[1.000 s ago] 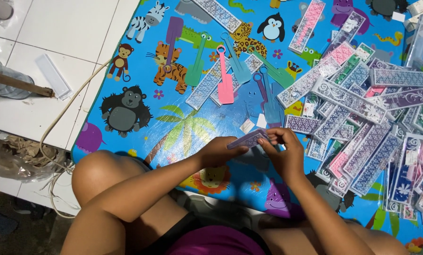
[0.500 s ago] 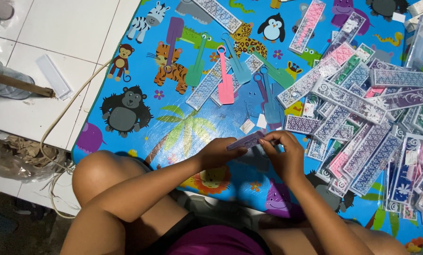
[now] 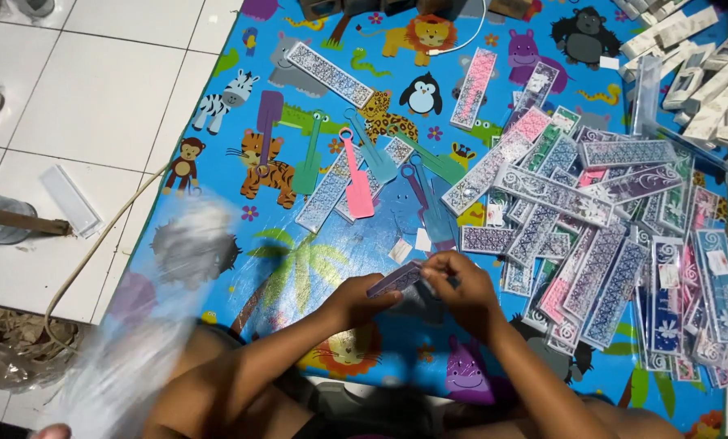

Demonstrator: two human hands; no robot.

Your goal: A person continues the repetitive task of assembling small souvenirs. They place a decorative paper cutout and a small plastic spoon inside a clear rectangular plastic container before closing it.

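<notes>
Now both hands, left hand (image 3: pixel 357 299) and right hand (image 3: pixel 459 293), fingers pinched on purple strip (image 3: pixel 396 279), lower centre; packet pile (image 3: pixel 600 236) right, bare mat (image 3: pixel 217 187) left.

Packet pile (image 3: pixel 608 236) on mat (image 3: pixel 315 268), right of hands.

One pink paddle (image 3: pixel 357 180), three green paddles (image 3: pixel 308 159), two hands (image 3: pixel 462 291), dozens of patterned packets (image 3: pixel 592 244).
</notes>
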